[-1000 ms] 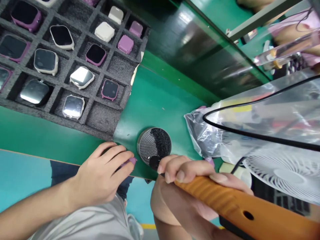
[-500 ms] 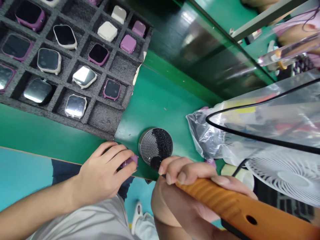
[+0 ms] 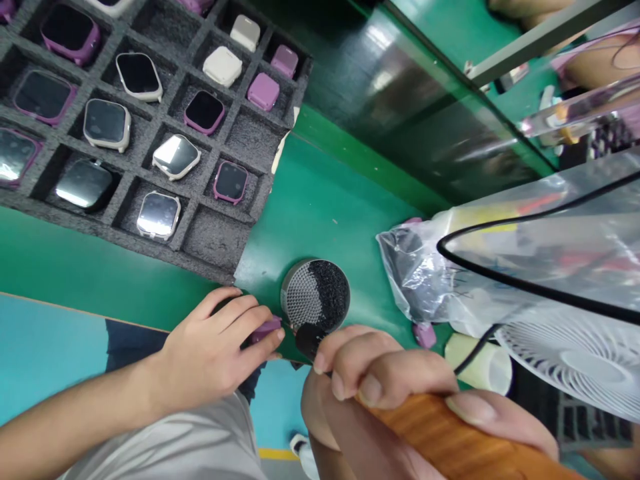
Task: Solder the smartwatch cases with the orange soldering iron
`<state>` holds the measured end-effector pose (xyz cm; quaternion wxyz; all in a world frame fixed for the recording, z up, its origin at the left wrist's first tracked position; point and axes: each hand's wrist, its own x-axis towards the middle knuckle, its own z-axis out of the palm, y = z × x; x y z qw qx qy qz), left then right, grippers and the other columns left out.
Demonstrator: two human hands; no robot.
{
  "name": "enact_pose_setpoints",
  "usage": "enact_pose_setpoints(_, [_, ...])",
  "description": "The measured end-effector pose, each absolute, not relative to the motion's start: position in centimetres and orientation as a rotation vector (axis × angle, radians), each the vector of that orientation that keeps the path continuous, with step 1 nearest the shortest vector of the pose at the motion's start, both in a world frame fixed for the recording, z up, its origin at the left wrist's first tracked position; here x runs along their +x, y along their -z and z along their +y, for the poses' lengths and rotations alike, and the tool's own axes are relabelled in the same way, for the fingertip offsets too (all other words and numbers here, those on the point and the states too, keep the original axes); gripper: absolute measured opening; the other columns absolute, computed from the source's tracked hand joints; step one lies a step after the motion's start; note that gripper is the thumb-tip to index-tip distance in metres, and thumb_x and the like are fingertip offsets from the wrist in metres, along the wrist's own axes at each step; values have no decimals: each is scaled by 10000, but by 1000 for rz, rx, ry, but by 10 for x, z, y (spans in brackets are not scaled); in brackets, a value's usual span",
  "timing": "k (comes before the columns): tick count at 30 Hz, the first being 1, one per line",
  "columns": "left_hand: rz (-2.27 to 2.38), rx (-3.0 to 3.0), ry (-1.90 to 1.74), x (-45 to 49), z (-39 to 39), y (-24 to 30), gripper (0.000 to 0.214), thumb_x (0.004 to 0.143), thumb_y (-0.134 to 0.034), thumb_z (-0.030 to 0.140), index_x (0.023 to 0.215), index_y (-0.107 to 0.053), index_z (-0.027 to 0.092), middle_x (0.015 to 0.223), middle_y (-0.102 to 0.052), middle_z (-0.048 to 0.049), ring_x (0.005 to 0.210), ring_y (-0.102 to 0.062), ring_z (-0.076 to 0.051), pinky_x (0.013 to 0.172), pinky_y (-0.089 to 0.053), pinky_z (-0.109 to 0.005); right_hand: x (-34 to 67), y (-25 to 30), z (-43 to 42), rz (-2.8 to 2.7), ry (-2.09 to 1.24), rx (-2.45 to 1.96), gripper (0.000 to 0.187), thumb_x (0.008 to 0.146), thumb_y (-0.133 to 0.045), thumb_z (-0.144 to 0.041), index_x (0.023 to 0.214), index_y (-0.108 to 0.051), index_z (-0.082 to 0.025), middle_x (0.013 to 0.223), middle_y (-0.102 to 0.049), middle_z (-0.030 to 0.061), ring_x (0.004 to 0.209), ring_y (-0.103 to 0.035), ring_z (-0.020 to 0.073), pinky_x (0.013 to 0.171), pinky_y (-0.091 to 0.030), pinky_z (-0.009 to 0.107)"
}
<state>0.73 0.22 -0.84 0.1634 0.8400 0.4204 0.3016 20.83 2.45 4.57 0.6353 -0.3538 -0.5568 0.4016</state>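
Note:
In the head view my left hand (image 3: 220,340) is closed around a purple watch case (image 3: 266,329) at the table's front edge, its fingers covering most of the case. My right hand (image 3: 385,373) grips an electric screwdriver (image 3: 465,433) with a ridged orange body and black nose. Its nose points at the watch case, and its thin tip lies close beside it; whether they touch I cannot tell. Just beyond the tip stands a round metal dish (image 3: 300,293) with a dimpled surface, partly covered by small black pieces, perhaps screws.
A grey foam tray (image 3: 210,243) at upper left holds several purple and white watches. On the right lie a clear plastic bag (image 3: 415,267), a black cable (image 3: 500,277), a purple piece (image 3: 424,335), a pale roll (image 3: 480,360) and a white fan (image 3: 575,360). Another person's arm shows at top right.
The screwdriver's nose has shifted left and down from over the dish toward the watch case. My left hand keeps its hold, and the whole view has shifted slightly.

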Motion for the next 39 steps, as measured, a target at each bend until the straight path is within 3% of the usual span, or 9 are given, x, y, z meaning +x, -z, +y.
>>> enact_pose_setpoints(8, [1209, 2375, -887, 9, 4, 7, 183, 1066, -703, 269, 1226, -788, 242, 1206, -780, -42, 1139, -676, -247, 1103, -492, -485, 211, -45, 21, -1305, -935, -880, 341, 1083, -341, -333, 1294, -607, -298, 840, -633, -7, 612, -644, 195, 517, -590, 436])
enact_pose_setpoints(14, [1213, 2372, -887, 9, 3, 7, 176, 1068, -699, 280, 1213, -791, 242, 1194, -775, -44, 1134, -671, -245, 1103, -489, -482, 221, -42, 22, -1413, -891, -898, 322, 1082, -420, -483, 1343, -586, -392, 752, -547, -42, 552, -575, 184, 498, -561, 401])
enact_pose_setpoints(19, [1211, 2365, -882, 9, 3, 7, 177, 1065, -691, 259, 1213, -785, 241, 1215, -774, -44, 1146, -664, -249, 1114, -479, -484, 217, -49, 21, -1372, -1022, -938, 341, 1082, -373, -351, 1313, -625, -346, 814, -618, -13, 636, -643, 193, 571, -594, 421])
enact_pose_setpoints(25, [1219, 2352, -911, 10, 3, 10, 181, 1056, -674, 212, 1198, -784, 239, 1196, -776, -44, 1134, -663, -250, 1111, -477, -486, 223, -36, 16, -1397, -1006, -919, 326, 1054, -453, -480, 1343, -585, -406, 789, -590, -10, 606, -605, 221, 577, -573, 455])
enact_pose_setpoints(29, [1238, 2345, -933, 11, 2, 12, 166, 1033, -719, 219, 1180, -790, 249, 1159, -784, -34, 1094, -667, -246, 1102, -489, -486, 228, -36, 22, -1459, -1006, -891, 349, 1070, -399, -479, 1368, -574, -430, 803, -618, 14, 630, -618, 241, 608, -568, 477])
enact_pose_setpoints(32, [1257, 2343, -941, 12, 2, 12, 160, 1032, -724, 220, 1168, -795, 263, 1124, -785, -23, 1076, -668, -238, 1090, -497, -474, 220, -45, 30, -1522, -1100, -812, 335, 1059, -461, -431, 1355, -614, -400, 822, -655, 14, 647, -639, 234, 603, -569, 458])
enact_pose_setpoints(36, [1268, 2342, -959, 13, 3, 10, 128, 1037, -716, 218, 1128, -797, 256, 1086, -780, -21, 1050, -667, -234, 1078, -503, -472, 191, -58, 31, -1330, -1031, -860, 313, 1043, -489, -371, 1276, -670, -264, 874, -672, 24, 683, -642, 202, 610, -582, 442])
enact_pose_setpoints(39, [1263, 2355, -942, 12, 4, 10, 139, 1041, -707, 211, 1146, -789, 254, 1091, -775, -24, 1054, -662, -236, 1078, -500, -475, 175, -59, 27, -1238, -985, -911, 259, 1032, -518, -392, 1205, -662, -261, 867, -665, 8, 687, -627, 189, 613, -578, 432])
